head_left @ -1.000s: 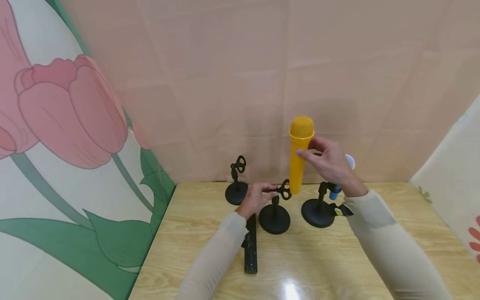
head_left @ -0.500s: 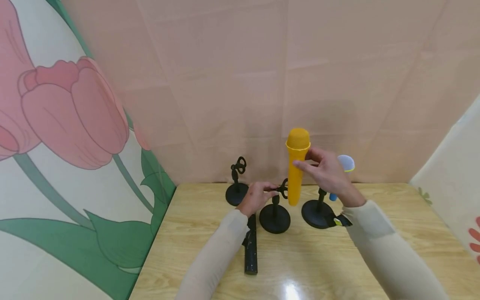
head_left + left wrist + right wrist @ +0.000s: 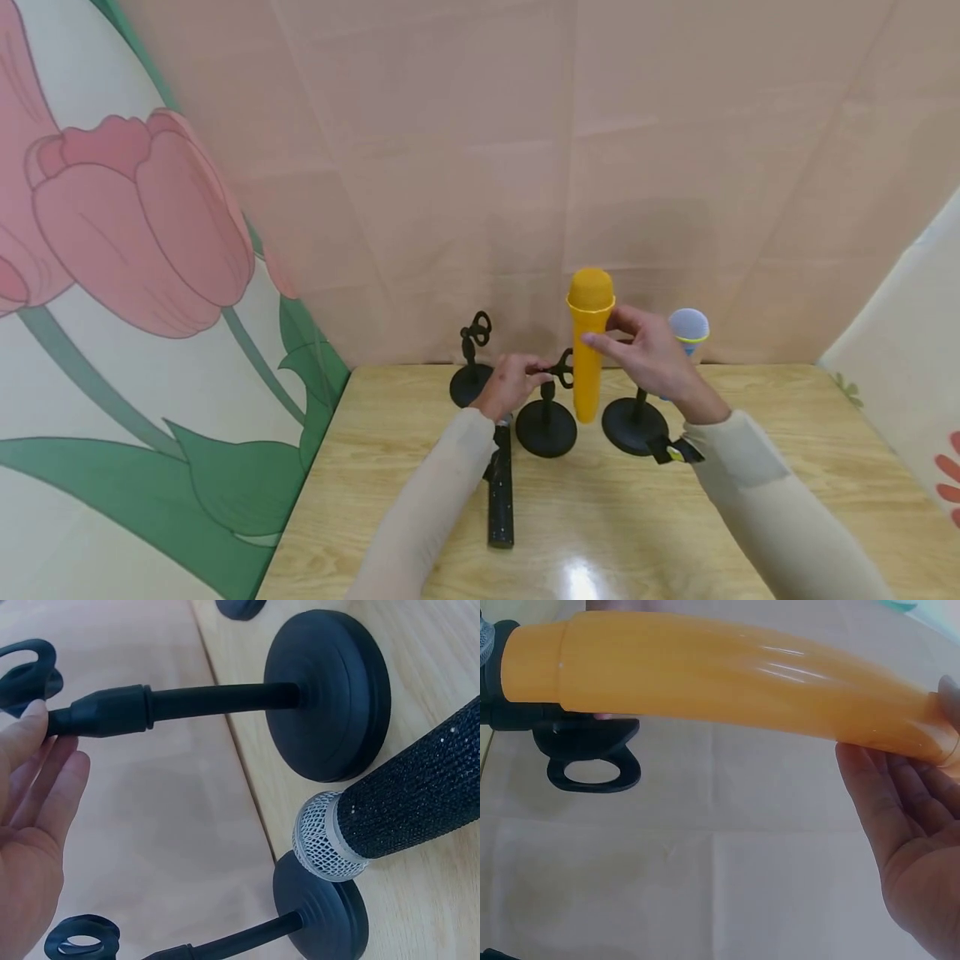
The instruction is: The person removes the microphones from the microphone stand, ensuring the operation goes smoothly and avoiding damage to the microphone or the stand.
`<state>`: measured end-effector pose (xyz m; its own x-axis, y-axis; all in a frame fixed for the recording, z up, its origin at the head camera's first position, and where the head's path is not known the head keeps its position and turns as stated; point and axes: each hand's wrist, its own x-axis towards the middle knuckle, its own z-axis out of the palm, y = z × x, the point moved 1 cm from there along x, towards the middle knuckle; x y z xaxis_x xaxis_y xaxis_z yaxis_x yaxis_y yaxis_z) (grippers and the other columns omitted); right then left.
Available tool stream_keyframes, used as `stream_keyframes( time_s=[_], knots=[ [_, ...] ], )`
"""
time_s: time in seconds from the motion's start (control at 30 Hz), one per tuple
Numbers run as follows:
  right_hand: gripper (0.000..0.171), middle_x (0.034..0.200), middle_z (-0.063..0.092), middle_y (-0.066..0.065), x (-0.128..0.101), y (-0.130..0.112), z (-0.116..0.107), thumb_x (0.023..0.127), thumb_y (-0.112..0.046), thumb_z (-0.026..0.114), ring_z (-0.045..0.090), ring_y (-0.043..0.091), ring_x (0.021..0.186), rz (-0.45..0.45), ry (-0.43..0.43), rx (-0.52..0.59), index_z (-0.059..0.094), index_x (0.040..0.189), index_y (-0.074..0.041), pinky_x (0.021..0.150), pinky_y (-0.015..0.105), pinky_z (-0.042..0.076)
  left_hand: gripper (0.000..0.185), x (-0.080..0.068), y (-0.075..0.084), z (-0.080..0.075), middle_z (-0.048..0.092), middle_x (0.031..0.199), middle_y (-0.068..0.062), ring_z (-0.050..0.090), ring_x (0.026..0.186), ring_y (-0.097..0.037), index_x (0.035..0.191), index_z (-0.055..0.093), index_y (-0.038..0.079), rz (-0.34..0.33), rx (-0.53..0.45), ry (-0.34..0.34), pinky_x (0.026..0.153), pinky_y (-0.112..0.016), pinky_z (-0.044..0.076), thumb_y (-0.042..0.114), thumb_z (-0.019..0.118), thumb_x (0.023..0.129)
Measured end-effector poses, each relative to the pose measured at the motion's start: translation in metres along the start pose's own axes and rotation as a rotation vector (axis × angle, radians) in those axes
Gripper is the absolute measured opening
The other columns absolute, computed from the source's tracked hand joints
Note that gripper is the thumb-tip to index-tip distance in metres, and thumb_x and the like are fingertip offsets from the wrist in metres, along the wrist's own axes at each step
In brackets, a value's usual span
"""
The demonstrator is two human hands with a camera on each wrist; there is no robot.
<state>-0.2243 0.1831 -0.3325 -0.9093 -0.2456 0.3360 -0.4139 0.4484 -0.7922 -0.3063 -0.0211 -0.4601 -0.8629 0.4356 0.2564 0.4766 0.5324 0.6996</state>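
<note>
My right hand grips a yellow microphone below its head, fingers on one side and thumb on the other. The microphone is upright, its lower end beside the looped clip of the middle black desk stand. In the right wrist view, that end overlaps the black clip; whether it is inside the ring I cannot tell. My left hand pinches the top of this same stand at the clip, with thumb and fingertips around it in the left wrist view. The stand's round base rests on the table.
A glittery black microphone lies on the wooden table below my left hand. Another stand with a bare clip is behind at left. At right, a third stand has a blue microphone by it, partly behind my right hand.
My right hand has lowered the yellow microphone and brought it slightly left, towards the middle stand's clip. The left hand keeps its pinch on the clip, barely shifting.
</note>
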Motion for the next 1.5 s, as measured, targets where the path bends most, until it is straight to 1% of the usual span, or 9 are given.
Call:
stream_keyframes(
  time_s=[0.17,0.33,0.43,0.53,0.6,1.0,1.13,1.37,1.5],
  knots=[
    [0.041,0.116,0.066,0.021,-0.002,0.002,0.005,0.097,-0.021,0.068,0.067,0.038,0.104,-0.007,-0.017,0.011,0.059,0.128,0.004,0.084,0.050,0.057,0.025,0.002,-0.002,0.000,0.074,0.109,-0.003,0.069,0.096,-0.009,0.114,0.076,0.008,0.000,-0.014,0.022,0.085,-0.019,0.054,0.015,0.072,0.091],
    [0.041,0.116,0.067,0.021,-0.005,0.006,0.008,0.096,-0.021,0.069,0.067,0.037,0.103,-0.007,-0.025,0.019,0.059,0.128,0.003,0.086,0.050,0.056,0.025,0.004,-0.004,0.002,0.074,0.109,-0.006,0.069,0.095,-0.010,0.114,0.076,0.006,-0.005,-0.045,0.043,0.084,-0.019,0.054,0.014,0.072,0.090],
    [0.041,0.116,0.067,0.020,-0.006,0.008,0.010,0.096,-0.021,0.069,0.067,0.036,0.103,-0.008,-0.025,0.013,0.060,0.128,0.003,0.087,0.051,0.055,0.025,0.005,-0.004,0.002,0.075,0.108,-0.003,0.069,0.095,-0.009,0.113,0.076,0.008,-0.028,-0.051,0.053,0.084,-0.020,0.054,0.016,0.072,0.090],
    [0.042,0.116,0.067,0.020,-0.006,0.008,0.012,0.096,-0.023,0.069,0.066,0.036,0.104,0.003,-0.029,0.002,0.060,0.128,0.003,0.088,0.052,0.055,0.024,0.006,-0.005,0.002,0.075,0.107,0.002,0.069,0.094,-0.007,0.113,0.077,0.011,-0.069,-0.060,0.059,0.084,-0.020,0.055,0.017,0.072,0.090],
    [0.042,0.116,0.067,0.020,-0.007,0.009,0.013,0.096,-0.023,0.069,0.066,0.036,0.104,0.010,-0.034,-0.003,0.059,0.127,0.003,0.089,0.053,0.055,0.025,0.007,-0.006,0.002,0.075,0.107,0.001,0.068,0.093,-0.007,0.112,0.077,0.010,-0.089,-0.072,0.062,0.084,-0.021,0.055,0.018,0.072,0.089],
    [0.039,0.114,0.067,0.020,-0.011,0.014,0.023,0.097,-0.020,0.069,0.066,0.036,0.104,0.008,-0.061,0.027,0.060,0.125,0.005,0.087,0.050,0.056,0.025,0.018,-0.007,0.001,0.074,0.106,0.002,0.067,0.091,-0.006,0.114,0.077,0.011,-0.079,-0.076,0.059,0.084,-0.017,0.053,0.016,0.071,0.090],
    [0.039,0.115,0.067,0.020,-0.014,0.018,0.024,0.097,-0.022,0.068,0.066,0.036,0.104,0.021,-0.069,0.026,0.060,0.125,0.004,0.088,0.052,0.055,0.027,0.021,-0.009,0.002,0.074,0.107,0.002,0.066,0.091,-0.006,0.115,0.076,0.012,-0.098,-0.083,0.062,0.085,-0.019,0.054,0.017,0.071,0.089],
    [0.036,0.115,0.068,0.019,-0.019,0.025,0.027,0.096,-0.020,0.069,0.066,0.034,0.102,0.023,-0.054,0.025,0.063,0.123,0.004,0.085,0.049,0.057,0.023,0.026,-0.011,0.000,0.075,0.104,0.002,0.067,0.090,-0.009,0.113,0.077,0.011,-0.093,-0.065,0.077,0.083,-0.022,0.055,0.014,0.072,0.090],
    [0.036,0.114,0.068,0.018,-0.021,0.027,0.028,0.096,-0.020,0.069,0.066,0.034,0.101,0.028,-0.052,0.022,0.063,0.122,0.003,0.085,0.050,0.057,0.023,0.028,-0.012,-0.002,0.075,0.105,0.001,0.067,0.092,-0.010,0.112,0.077,0.009,-0.107,-0.067,0.072,0.083,-0.023,0.055,0.014,0.072,0.091]
  ],
)
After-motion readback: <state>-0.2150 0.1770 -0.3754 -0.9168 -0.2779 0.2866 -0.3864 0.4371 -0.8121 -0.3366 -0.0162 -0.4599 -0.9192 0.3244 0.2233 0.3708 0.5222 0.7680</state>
